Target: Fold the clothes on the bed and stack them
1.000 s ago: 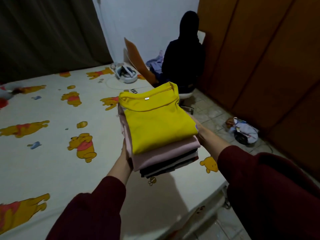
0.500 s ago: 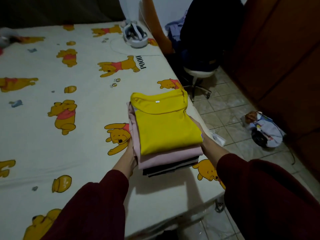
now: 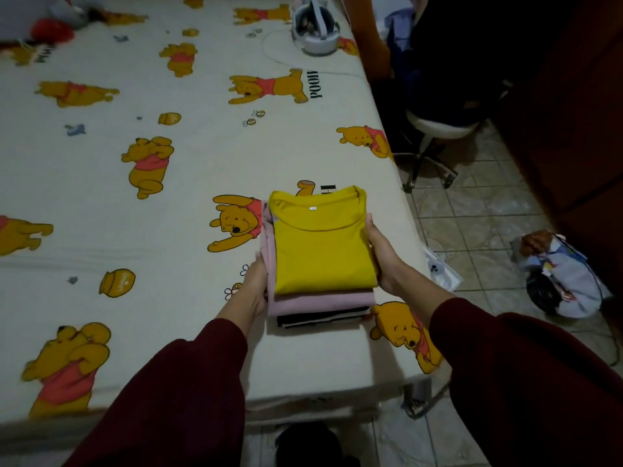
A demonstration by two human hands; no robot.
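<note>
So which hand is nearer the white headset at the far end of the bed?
Right. The right hand holds the stack's right side, more directly below the headset; the left hand holds the left side, lower and closer to the person.

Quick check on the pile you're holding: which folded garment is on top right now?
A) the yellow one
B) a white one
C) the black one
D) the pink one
A: the yellow shirt lies on top of the stack, with the pink garment under it and the black one lower down, while the left hand and right hand grip the stack's sides.
</note>
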